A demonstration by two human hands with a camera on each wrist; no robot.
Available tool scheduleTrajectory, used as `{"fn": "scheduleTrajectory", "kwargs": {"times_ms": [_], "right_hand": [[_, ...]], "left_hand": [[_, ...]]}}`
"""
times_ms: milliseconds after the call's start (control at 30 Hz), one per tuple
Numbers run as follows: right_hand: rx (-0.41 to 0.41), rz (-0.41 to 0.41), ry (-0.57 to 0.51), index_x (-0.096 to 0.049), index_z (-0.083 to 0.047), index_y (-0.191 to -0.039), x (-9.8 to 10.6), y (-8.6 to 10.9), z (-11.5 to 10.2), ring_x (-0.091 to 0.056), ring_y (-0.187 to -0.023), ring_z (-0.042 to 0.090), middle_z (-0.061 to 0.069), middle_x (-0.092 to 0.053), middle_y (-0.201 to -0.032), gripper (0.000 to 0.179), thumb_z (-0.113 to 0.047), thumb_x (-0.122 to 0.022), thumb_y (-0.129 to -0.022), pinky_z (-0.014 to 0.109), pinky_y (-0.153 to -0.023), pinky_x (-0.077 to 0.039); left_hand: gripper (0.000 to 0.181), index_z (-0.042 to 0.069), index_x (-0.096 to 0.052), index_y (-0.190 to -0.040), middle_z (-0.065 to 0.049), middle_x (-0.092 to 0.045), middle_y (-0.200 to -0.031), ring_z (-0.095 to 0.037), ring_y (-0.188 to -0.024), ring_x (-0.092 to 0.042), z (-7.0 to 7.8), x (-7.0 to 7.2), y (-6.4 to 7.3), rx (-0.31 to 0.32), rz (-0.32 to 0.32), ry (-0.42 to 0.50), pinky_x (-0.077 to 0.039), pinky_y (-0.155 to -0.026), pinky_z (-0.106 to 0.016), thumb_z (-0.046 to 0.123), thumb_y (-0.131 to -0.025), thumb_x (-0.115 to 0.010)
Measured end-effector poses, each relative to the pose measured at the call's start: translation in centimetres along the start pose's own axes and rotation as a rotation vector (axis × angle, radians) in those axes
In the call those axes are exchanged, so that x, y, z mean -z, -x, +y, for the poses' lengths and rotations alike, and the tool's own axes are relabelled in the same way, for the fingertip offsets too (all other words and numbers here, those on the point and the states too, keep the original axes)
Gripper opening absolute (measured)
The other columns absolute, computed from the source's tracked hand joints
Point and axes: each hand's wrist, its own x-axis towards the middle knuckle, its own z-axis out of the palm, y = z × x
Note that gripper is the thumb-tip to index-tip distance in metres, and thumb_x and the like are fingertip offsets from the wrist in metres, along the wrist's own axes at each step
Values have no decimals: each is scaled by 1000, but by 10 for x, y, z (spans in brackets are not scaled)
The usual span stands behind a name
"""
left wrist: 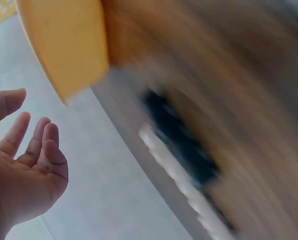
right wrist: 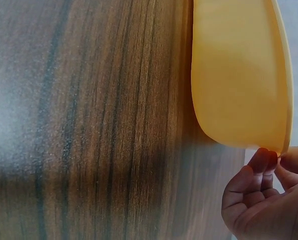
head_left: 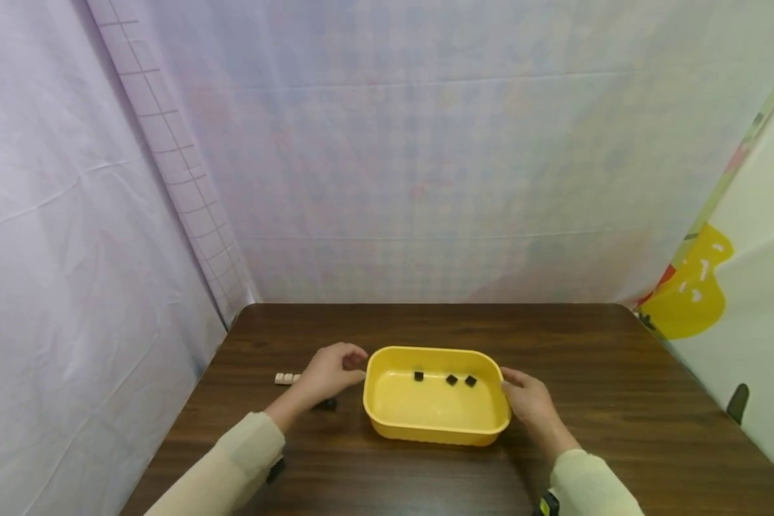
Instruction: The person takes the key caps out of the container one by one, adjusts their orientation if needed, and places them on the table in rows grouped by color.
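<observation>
A yellow plastic bin (head_left: pixel 438 434) sits on the brown table, with a few small black cubes (head_left: pixel 419 376) on its floor toward the far side. My right hand (head_left: pixel 532 403) pinches the bin's right rim between thumb and fingertips, as the right wrist view shows close up. My left hand (head_left: pixel 327 371) is beside the bin's left end, fingers loosely bent. In the left wrist view its fingers stand apart from the bin wall with nothing in them. Beyond that hand lies a row of whitish blocks (head_left: pixel 287 378), and black blocks (left wrist: pixel 181 137) next to it, partly hidden by the left arm in the head view.
Dark wood-grain table (head_left: pixel 619 430) extends on both sides of the bin. A pale curtain (head_left: pixel 426 179) hangs behind its far edge, and more sheets hang at left and right. A small black device (head_left: pixel 549 504) is worn at the right sleeve.
</observation>
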Motion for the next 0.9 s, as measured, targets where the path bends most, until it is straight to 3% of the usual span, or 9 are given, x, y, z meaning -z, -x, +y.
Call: {"fn": "scheduleTrajectory", "kwargs": {"times_ms": [233,333,500,700,800,900], "right_hand": [[0,0,-11,-46,10,-141,1,0,1,-63,-93,25,36,-48,-135,45,-11,-46,-101,28,-72,-52],[0,-3,-17,-46,10,-140,1,0,2,-63,-90,23,35,-50,-133,44,-10,-46,-101,29,-71,-53],[3,-2,-3,-46,10,-141,0,1,2,-63,-93,25,35,-49,-135,45,-11,-46,-101,28,-72,-52],[10,3,7,-47,10,-140,-1,2,2,-62,-97,27,36,-48,-136,44,-10,-46,-101,29,-75,-51],[3,-1,9,-46,10,-141,-1,1,1,-62,-99,28,36,-47,-137,44,-11,-46,-101,29,-75,-52],[-3,-4,17,-45,9,-142,0,1,0,-61,-104,31,35,-44,-140,45,-11,-45,-102,30,-77,-52]], "left_hand": [[34,3,-66,-123,-13,-65,-117,-28,-103,-60,36,-39,-33,-58,-121,-22,-51,-85,-42,14,-92,-70],[33,5,-67,-124,-12,-65,-118,-28,-107,-60,41,-59,-45,-60,-163,-60,-51,-88,-40,16,-92,-70],[32,7,-69,-122,-8,-67,-116,-24,-108,-62,39,-84,-61,-57,-183,-192,-51,-89,-36,15,-91,-71],[26,8,-72,-116,-3,-71,-111,-19,-103,-65,34,-99,-66,-113,-195,-389,-51,-89,-32,13,-90,-71],[16,9,-76,-104,-2,-72,-101,-16,-91,-66,34,-101,-66,-116,-212,-384,-53,-80,-31,10,-89,-70],[15,10,-77,-103,-1,-73,-101,-15,-92,-66,35,-102,-64,-104,-231,-367,-53,-79,-31,9,-89,-71]]}}
